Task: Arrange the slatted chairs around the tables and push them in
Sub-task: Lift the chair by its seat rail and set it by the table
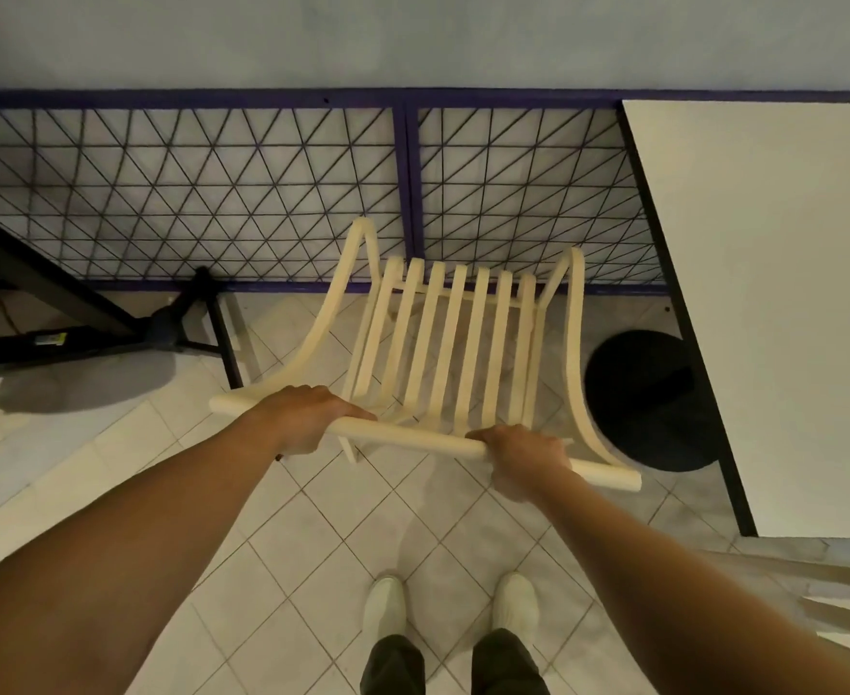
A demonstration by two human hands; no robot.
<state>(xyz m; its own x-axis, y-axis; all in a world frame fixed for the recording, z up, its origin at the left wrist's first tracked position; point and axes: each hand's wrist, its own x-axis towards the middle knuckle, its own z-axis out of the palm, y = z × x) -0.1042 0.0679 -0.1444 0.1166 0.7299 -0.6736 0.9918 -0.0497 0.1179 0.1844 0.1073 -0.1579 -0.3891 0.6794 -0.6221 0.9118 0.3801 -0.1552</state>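
Note:
A cream slatted chair point(455, 338) stands in front of me on the tiled floor, its seat slats running away from me toward a mesh railing. My left hand point(302, 418) grips the left part of its round top rail. My right hand point(525, 459) grips the same rail further right. A white table point(774, 303) stands to the right of the chair, with its round black base point(648, 398) beside the chair's right armrest. The chair's legs are mostly hidden under the seat.
A purple-framed mesh railing point(262, 193) runs across just beyond the chair. A black stand with legs point(182, 323) sits at the left on the floor. Part of another slatted chair point(844, 594) shows at the lower right. My feet point(453, 604) stand on diagonal tiles.

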